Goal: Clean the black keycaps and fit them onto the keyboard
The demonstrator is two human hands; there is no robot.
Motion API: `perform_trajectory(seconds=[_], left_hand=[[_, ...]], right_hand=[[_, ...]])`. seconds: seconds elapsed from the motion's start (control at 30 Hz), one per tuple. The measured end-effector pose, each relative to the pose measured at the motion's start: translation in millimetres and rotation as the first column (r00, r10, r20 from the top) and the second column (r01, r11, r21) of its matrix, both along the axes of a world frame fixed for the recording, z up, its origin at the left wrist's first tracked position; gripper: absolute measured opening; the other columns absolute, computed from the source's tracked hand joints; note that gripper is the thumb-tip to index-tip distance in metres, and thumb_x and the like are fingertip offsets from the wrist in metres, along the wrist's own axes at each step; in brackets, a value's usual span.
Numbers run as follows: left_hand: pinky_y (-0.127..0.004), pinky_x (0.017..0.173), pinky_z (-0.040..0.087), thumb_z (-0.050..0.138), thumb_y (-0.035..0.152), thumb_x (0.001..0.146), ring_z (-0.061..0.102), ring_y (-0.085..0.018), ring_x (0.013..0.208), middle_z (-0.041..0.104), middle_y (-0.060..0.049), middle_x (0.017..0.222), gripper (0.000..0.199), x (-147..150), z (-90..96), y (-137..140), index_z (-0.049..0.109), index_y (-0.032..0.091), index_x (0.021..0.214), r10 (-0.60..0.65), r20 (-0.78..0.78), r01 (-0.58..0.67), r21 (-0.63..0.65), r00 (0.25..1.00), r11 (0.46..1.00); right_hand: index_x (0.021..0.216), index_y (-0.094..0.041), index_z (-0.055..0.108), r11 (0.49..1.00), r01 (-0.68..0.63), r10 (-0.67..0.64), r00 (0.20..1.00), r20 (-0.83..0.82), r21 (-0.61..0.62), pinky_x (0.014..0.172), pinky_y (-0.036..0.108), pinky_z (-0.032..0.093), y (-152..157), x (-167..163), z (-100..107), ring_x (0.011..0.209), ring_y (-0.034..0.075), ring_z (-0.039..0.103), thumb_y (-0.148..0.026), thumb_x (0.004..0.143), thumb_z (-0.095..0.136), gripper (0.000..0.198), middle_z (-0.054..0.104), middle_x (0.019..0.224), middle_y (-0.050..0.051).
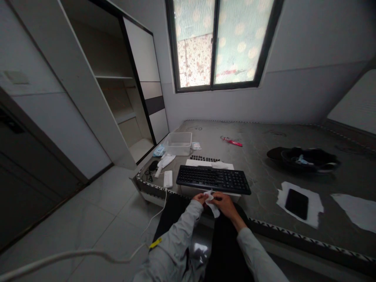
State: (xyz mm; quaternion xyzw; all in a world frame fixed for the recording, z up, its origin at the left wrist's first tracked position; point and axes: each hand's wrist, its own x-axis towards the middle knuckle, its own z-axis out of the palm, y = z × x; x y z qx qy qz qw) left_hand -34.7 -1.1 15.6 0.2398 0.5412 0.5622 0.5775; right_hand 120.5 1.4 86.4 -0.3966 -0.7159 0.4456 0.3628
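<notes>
Left hand (200, 198) with fingers drawn together, pinching a tissue (215, 211), right hand (224, 203) with fingers curled, gripping the same tissue, its loose end hanging between them, just nearer than the keyboard (214, 178), phone (297, 204) well to the right.

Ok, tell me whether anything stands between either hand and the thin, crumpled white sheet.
Nothing visible does: the left hand and the right hand both hold the thin white sheet. The long black keyboard lies just beyond them, not in between.
</notes>
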Motion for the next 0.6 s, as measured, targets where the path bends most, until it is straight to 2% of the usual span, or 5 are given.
perform_trajectory(seconds=[0.1, 0.23, 0.37, 0.5, 0.6], left_hand=[[-0.025, 0.045, 0.035, 0.086, 0.065, 0.030, 0.048, -0.009, 0.036, 0.060, 0.002, 0.044, 0.066, 0, 0.6, -2, 0.067, 0.012, 0.064, -0.034, 0.018, 0.034, -0.005, 0.999, 0.999], [-0.026, 0.049, 0.040, 0.087, 0.064, 0.031, 0.052, -0.010, 0.039, 0.063, 0.000, 0.047, 0.064, 6, 0.5, -2, 0.067, 0.012, 0.064, -0.030, 0.055, 0.030, -0.001, 0.998, 1.000], [-0.029, 0.059, 0.047, 0.087, 0.064, 0.022, 0.058, -0.012, 0.047, 0.066, -0.002, 0.054, 0.071, 12, 4.1, -5, 0.068, 0.012, 0.066, -0.014, 0.122, 0.008, 0.050, 0.992, 0.999], [-0.038, 0.075, 0.052, 0.092, 0.053, 0.015, 0.068, -0.020, 0.061, 0.073, -0.007, 0.066, 0.076, 13, 10.1, -10, 0.072, 0.011, 0.074, -0.021, 0.170, 0.007, 0.084, 0.985, 0.996], [-0.044, 0.083, 0.052, 0.092, 0.052, 0.015, 0.071, -0.027, 0.069, 0.074, -0.011, 0.070, 0.076, 11, 11.4, -8, 0.073, 0.010, 0.077, -0.015, 0.177, -0.003, 0.102, 0.984, 0.995]], right_hand=[[0.076, -0.020, 0.078, 0.999, 0.049, -0.049, 0.999, 0.013, -0.009, 0.068, 0.029, 0.049, 0, -1, 0, 0.079, 0.022, 0.066, -0.052, 0.071, 0.069, 0.033, 0.074, 0.085, 0.006], [0.074, -0.019, 0.078, 0.991, 0.135, -0.135, 0.991, 0.008, 0.017, 0.060, 0.028, 0.046, -1, -3, 0, 0.069, 0.020, 0.064, -0.055, 0.073, 0.065, 0.038, 0.073, 0.078, 0.006], [0.072, -0.020, 0.077, 0.984, 0.166, -0.167, 0.986, 0.005, 0.064, 0.066, 0.030, 0.047, 1, -1, -1, 0.074, 0.022, 0.064, -0.057, 0.079, 0.059, 0.042, 0.071, 0.079, 0.007], [0.080, -0.021, 0.077, 0.982, 0.166, -0.166, 0.986, -0.004, 0.089, 0.072, 0.032, 0.049, 3, 0, -3, 0.080, 0.024, 0.065, -0.060, 0.081, 0.056, 0.044, 0.072, 0.084, 0.008], [0.086, -0.021, 0.077, 0.987, 0.116, -0.115, 0.993, -0.012, 0.109, 0.077, 0.033, 0.050, 2, -1, -2, 0.086, 0.025, 0.066, -0.061, 0.082, 0.056, 0.045, 0.073, 0.092, 0.008]])
